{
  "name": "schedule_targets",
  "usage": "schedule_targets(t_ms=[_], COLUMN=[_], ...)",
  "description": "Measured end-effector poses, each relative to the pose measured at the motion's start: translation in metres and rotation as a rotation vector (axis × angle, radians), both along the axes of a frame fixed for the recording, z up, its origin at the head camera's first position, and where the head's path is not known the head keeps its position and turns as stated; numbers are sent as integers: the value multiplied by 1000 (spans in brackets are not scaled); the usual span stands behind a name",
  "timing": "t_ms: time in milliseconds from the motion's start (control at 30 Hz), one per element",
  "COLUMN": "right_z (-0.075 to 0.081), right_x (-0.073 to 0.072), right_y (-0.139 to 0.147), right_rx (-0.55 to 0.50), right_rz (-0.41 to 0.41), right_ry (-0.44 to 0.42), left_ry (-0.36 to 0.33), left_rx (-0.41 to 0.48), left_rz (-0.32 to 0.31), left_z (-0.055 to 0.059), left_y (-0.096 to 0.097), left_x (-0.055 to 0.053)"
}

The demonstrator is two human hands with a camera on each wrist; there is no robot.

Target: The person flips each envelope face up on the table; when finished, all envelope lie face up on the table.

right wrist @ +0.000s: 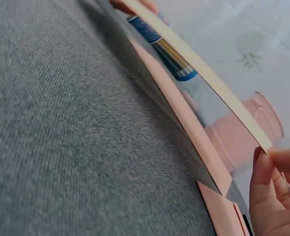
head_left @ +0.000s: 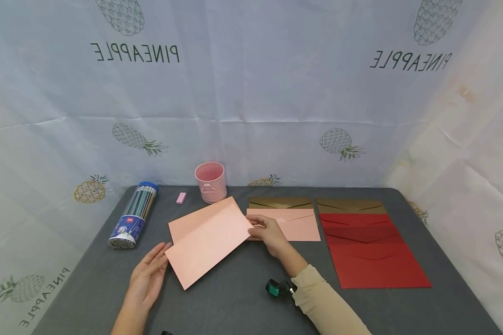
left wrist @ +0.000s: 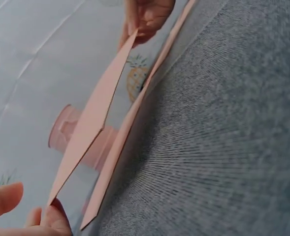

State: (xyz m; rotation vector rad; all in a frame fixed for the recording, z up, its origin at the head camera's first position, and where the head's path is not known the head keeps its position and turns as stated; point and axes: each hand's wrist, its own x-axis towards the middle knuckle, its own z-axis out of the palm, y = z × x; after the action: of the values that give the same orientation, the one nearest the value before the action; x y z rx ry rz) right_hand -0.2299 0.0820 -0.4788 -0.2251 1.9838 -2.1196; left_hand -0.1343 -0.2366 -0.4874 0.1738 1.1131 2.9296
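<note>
A pink envelope (head_left: 211, 251) is raised at a slant above the table. My right hand (head_left: 270, 235) pinches its right corner between thumb and fingers, also plain in the right wrist view. At the left corner, the fingertips of my left hand (head_left: 146, 281) touch the paper; the left wrist view shows the thumb (left wrist: 4, 200) standing apart from it. Another pink envelope (head_left: 188, 228) lies on the table underneath, partly covered. Just beyond my right hand, a pink envelope (head_left: 293, 228) overlaps a brown one (head_left: 281, 203).
Red envelopes (head_left: 381, 270) overlap in a column at the right, a brown envelope (head_left: 352, 205) at its top. A pink bucket (head_left: 211, 184), a small pink eraser-like block (head_left: 181, 198) and a tub of pencils (head_left: 132, 216) stand or lie toward the back left. Patterned cloth hangs behind the grey table.
</note>
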Motion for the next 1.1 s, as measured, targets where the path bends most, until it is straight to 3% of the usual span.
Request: schedule_targets(t_ms=[100,267,367,467,667,867,1100], right_z=[-1,-4,-5,-6,-7,-9,-10], right_x=[1,2,4,6,10,11,13], right_y=[5,10,12,14,16,19,22], right_rx=[-41,-74,-91,-100,-96,-116,-128], right_rz=[-4,-2,-4,-1,6,-11,-9], right_ry=[-8,-16,-25,-34,-57,-64,-66], left_ry=[1,-137,-212,-240,-194,-101,-71], left_rx=[-91,-338,-412,-480,-629,-692,-746], left_rz=[-36,-28,-20,11,112,193,231], left_z=[0,2,2,1,-2,-3,-3], left_y=[2,6,9,11,13,17,19], left_x=[1,2,1,1,0,0,0])
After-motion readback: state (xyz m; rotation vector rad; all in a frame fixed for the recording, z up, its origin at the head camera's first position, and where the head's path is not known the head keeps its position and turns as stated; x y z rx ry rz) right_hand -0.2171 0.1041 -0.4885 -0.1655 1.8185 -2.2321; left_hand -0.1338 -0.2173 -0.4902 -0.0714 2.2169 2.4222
